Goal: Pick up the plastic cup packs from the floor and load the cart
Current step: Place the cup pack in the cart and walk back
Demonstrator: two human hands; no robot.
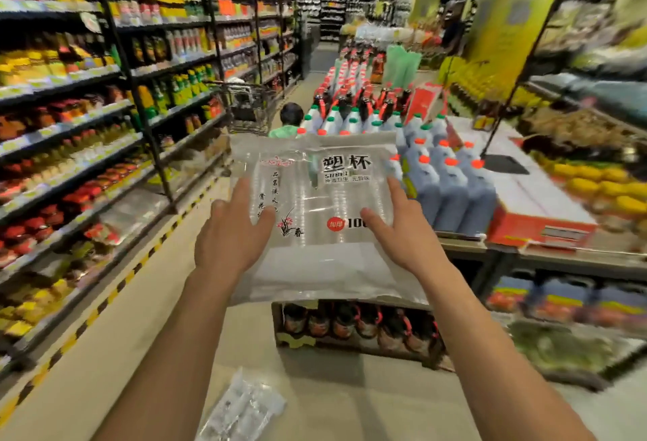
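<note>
Left hand (231,235), right hand (402,234) either side of cup pack (325,195) (thumbs in front)

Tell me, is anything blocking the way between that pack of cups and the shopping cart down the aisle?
Nothing visibly blocks it. The left hand and right hand hold the plastic cup pack above open aisle floor leading to the shopping cart by the left shelves. A crouching person is just right of the cart.

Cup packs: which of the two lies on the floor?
The crumpled clear pack at the bottom edge of the view. The other, the printed pack, is held up in the air between the left hand and the right hand.
</note>
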